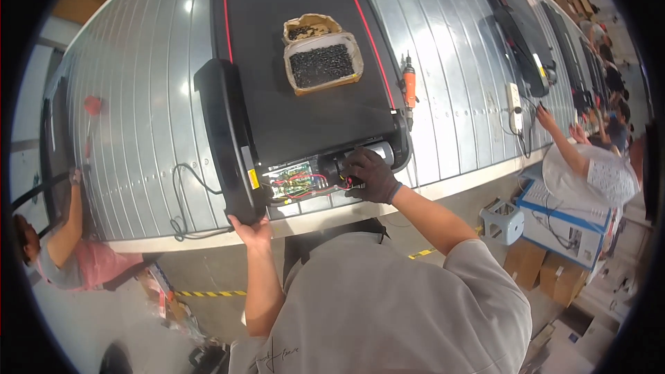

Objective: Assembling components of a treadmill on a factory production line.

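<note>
A black treadmill (318, 114) with red side lines lies on the bench, its end compartment uncovered. Inside are a green circuit board (294, 179), red and yellow wires (315, 192) and a dark cylindrical motor (379, 153). My right hand (374, 174), in a dark glove, curls over the compartment beside the motor; red wire runs to its fingertips, and what they hold is hidden. My bare left hand (252, 232) grips the near end of a long black cover (228, 131) with a yellow label, which stands at the compartment's left side.
Boxes of black screws (322, 67) sit on the belt. To the right lie an orange electric screwdriver (409, 86) and a white power strip (514, 107). A dark cable (181, 197) loops at left. Co-workers stand on both sides; a grey stool (502, 220) is below the bench.
</note>
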`<move>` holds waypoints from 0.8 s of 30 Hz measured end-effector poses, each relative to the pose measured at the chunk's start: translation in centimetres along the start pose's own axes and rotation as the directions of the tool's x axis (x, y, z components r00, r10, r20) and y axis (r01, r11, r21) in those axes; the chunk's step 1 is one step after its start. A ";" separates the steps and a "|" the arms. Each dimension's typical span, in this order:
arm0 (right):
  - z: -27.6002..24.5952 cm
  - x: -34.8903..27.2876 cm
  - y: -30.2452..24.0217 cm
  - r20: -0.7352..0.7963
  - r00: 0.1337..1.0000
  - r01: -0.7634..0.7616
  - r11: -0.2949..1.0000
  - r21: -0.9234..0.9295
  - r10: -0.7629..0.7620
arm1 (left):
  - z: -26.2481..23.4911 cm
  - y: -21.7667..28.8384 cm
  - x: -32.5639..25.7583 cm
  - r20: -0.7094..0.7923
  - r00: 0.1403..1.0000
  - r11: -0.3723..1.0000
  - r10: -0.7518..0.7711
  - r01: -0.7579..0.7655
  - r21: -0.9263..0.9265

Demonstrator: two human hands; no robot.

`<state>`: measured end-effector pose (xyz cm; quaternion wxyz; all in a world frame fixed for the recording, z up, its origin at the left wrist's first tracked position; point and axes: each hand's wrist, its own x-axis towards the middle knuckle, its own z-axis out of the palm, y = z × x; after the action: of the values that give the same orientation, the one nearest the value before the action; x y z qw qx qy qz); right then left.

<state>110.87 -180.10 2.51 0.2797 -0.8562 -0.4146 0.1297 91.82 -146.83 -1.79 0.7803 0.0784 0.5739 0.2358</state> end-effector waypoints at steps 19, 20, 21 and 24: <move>-0.4 3.9 -2.1 0.122 0.976 0.194 0.975 -0.111 -0.180 | -4.5 4.4 0.7 0.172 0.971 0.984 -0.166 0.174 -0.035; -0.9 4.4 -2.8 0.162 0.964 0.230 0.966 -0.120 -0.210 | -4.7 4.8 0.3 0.185 0.961 0.975 -0.207 0.217 -0.037; -0.9 4.3 -2.5 0.153 0.967 0.224 0.968 -0.117 -0.205 | -4.3 4.9 -0.1 0.207 0.947 0.965 -0.247 0.260 -0.038; -0.6 3.5 -1.4 0.160 0.961 0.248 0.959 -0.138 -0.225 | -2.7 5.3 -0.7 0.232 0.944 0.971 -0.234 0.238 0.010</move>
<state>112.48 -176.87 3.83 0.1945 -0.8082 -0.5421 0.1231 87.64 -142.96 -0.01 0.8651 0.0290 0.4821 0.1352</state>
